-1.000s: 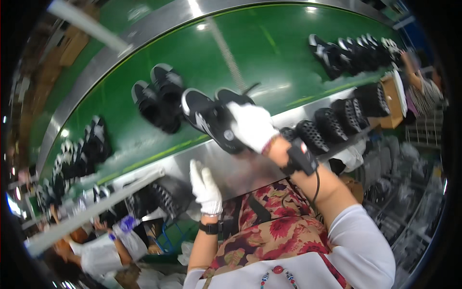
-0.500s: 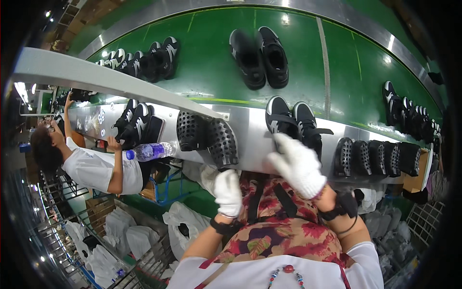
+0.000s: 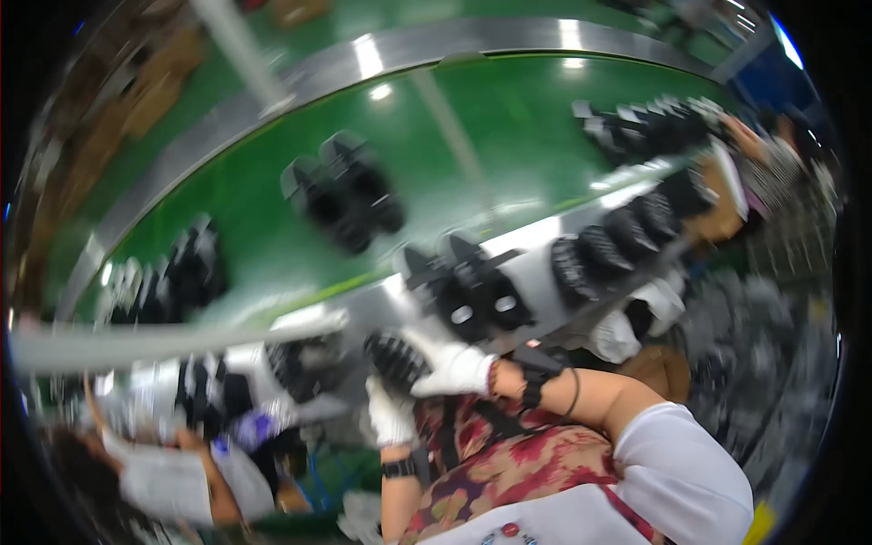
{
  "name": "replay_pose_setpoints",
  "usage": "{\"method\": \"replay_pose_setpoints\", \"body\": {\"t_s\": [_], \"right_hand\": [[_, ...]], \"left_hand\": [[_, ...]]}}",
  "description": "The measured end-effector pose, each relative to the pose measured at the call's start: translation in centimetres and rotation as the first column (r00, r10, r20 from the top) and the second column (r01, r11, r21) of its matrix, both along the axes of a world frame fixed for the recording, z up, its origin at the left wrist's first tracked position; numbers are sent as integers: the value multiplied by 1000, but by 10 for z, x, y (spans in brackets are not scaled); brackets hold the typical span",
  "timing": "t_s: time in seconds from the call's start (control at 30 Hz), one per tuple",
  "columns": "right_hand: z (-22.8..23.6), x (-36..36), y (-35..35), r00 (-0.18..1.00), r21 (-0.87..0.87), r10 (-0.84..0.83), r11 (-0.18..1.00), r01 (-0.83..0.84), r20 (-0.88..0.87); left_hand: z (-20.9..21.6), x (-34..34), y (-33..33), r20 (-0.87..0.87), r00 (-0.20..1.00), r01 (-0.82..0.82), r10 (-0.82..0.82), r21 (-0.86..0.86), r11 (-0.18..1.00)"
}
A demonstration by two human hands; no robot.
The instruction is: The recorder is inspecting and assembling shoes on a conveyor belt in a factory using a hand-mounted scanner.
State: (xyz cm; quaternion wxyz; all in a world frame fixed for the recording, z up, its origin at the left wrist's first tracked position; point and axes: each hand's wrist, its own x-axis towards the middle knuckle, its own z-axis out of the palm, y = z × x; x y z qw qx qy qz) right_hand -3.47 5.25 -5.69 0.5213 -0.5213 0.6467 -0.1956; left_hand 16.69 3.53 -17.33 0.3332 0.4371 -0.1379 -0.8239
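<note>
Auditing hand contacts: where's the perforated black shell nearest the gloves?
In the head view, the perforated black shell is below centre, slightly left, between the gloved left hand and right hand.

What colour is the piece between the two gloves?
The piece looks black, with blurred paler marks; the head view shows it best.

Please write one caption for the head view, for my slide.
Gloved right hand grips a dark, textured piece, gloved left hand close by, near black shoes.

No lettering or number is legible, the white marks (image 3: 462, 315) on the shoes (image 3: 452, 283) being blurred.
</note>
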Motion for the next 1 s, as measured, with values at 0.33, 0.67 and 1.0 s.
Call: {"method": "replay_pose_setpoints", "body": {"t_s": [0.33,0.67,1.0], "right_hand": [[2,-29,54,953,111,-204,977,183,224],[103,-119,139,880,-447,-299,773,450,369],[68,-281,381,107,-529,-950,-68,846,292]], "left_hand": [[17,-24,3,6,997,79,-80,86,993],[148,-139,22,-155,956,195,-250,-304,933],[157,-486,236,-122,642,685,-757,-353,637]]}}
